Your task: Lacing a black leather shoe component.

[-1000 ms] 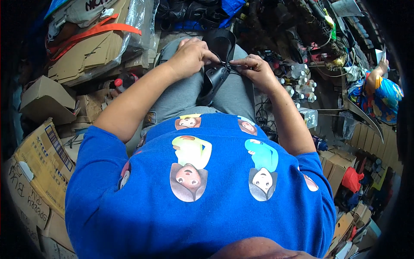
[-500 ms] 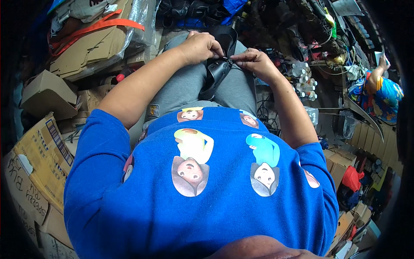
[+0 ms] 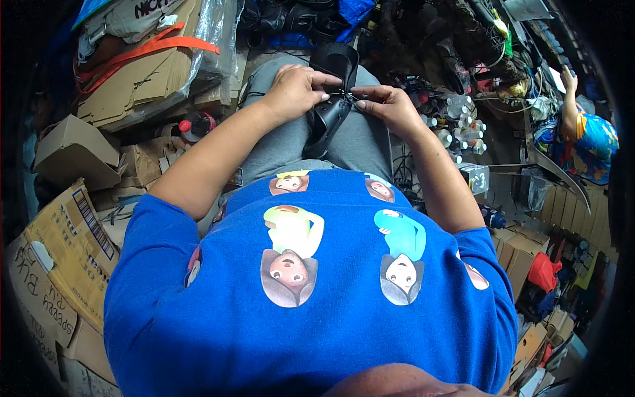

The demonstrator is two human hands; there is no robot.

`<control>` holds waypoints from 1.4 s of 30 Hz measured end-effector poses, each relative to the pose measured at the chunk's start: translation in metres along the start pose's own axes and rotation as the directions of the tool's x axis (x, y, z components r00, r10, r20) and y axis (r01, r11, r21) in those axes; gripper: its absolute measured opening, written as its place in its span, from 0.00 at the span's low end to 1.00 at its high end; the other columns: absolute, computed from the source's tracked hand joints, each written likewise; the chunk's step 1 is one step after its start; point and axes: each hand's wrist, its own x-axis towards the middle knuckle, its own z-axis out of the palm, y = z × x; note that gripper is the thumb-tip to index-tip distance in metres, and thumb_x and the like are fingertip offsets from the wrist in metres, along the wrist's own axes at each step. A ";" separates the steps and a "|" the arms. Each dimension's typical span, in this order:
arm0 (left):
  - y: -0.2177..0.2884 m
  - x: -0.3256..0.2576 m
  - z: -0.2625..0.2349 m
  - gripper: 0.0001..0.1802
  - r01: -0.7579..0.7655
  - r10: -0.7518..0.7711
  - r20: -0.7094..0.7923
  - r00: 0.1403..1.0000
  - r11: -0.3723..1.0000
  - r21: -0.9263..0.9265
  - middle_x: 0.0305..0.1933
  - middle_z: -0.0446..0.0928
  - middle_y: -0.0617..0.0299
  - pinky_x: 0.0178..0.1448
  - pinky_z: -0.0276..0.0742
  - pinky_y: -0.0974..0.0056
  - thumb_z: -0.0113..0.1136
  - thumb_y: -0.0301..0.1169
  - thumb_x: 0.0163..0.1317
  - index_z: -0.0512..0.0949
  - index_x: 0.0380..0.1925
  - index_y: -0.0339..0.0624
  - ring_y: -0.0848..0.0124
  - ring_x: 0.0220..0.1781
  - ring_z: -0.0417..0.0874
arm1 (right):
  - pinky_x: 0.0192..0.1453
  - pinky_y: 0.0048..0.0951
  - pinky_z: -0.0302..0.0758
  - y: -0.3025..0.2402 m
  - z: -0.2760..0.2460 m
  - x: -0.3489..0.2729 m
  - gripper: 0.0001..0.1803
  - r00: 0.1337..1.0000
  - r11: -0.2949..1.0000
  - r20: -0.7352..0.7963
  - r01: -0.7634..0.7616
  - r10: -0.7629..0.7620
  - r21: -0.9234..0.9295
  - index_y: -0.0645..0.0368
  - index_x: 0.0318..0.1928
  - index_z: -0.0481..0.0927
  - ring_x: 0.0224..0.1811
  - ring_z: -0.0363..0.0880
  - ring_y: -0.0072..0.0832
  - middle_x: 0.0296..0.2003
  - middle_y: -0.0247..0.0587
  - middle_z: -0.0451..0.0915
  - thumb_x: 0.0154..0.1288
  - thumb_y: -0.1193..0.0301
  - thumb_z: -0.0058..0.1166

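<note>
Head view looking straight down, and most of it is just the person's blue shirt (image 3: 317,311) with cartoon figures printed on it, filling the whole lower half. Past that are grey trousers (image 3: 278,142) on the lap, with both forearms reaching forward over them. Off to the left there's a big heap of flattened cardboard (image 3: 142,73) wrapped in clear plastic with an orange strap across it, and more cardboard boxes (image 3: 63,245) stacked down the left edge. On the right side another person's arm in a colourful sleeve (image 3: 592,139) shows near the edge, working on their own stuff, well apart from the lap. Between that and the lap sits a cluster of small clear bottles (image 3: 456,129) on the cluttered floor. Now the main bit: a black leather piece (image 3: 331,109), curved and kinda shoe-shaped, lies on the lap between the thighs, its far end sticking up past the hands. The left hand (image 3: 297,89) is clamped over its left side, fingers curled onto the top edge. The right hand (image 3: 387,106) comes in from the other side with thumb and forefinger pinched together right at the same edge, touching the leather where the left fingertips are. Whether there's something thin in that pinch, can't tell, too small. There's also a dark bottle with a red cap (image 3: 195,126) lying just left of the left forearm.
</note>
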 end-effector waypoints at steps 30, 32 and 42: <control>0.027 0.017 -0.008 0.07 -0.014 -0.028 0.164 0.986 0.969 0.245 0.33 0.80 0.49 0.44 0.74 0.50 0.52 0.31 0.60 0.75 0.37 0.42 0.50 0.40 0.80 | 0.42 0.19 0.69 0.019 -0.021 -0.011 0.11 0.997 0.997 -0.035 0.070 -0.069 0.038 0.61 0.33 0.80 0.37 0.71 0.16 0.37 0.29 0.70 0.54 0.68 0.67; 0.025 0.018 -0.008 0.06 -0.074 0.023 0.203 0.979 0.966 0.249 0.33 0.79 0.47 0.43 0.74 0.50 0.52 0.30 0.61 0.74 0.36 0.41 0.48 0.39 0.80 | 0.41 0.18 0.69 0.015 -0.034 -0.022 0.09 0.991 0.990 0.120 -0.069 0.055 0.120 0.60 0.34 0.80 0.33 0.71 0.15 0.32 0.27 0.74 0.57 0.68 0.64; 0.014 0.022 -0.005 0.06 -0.154 0.103 0.219 0.970 0.960 0.232 0.33 0.78 0.46 0.41 0.73 0.49 0.51 0.30 0.61 0.73 0.36 0.40 0.46 0.40 0.78 | 0.45 0.38 0.73 -0.006 -0.064 0.017 0.10 0.958 0.632 -0.145 0.046 -0.248 -0.774 0.57 0.38 0.79 0.42 0.78 0.40 0.36 0.39 0.80 0.59 0.65 0.56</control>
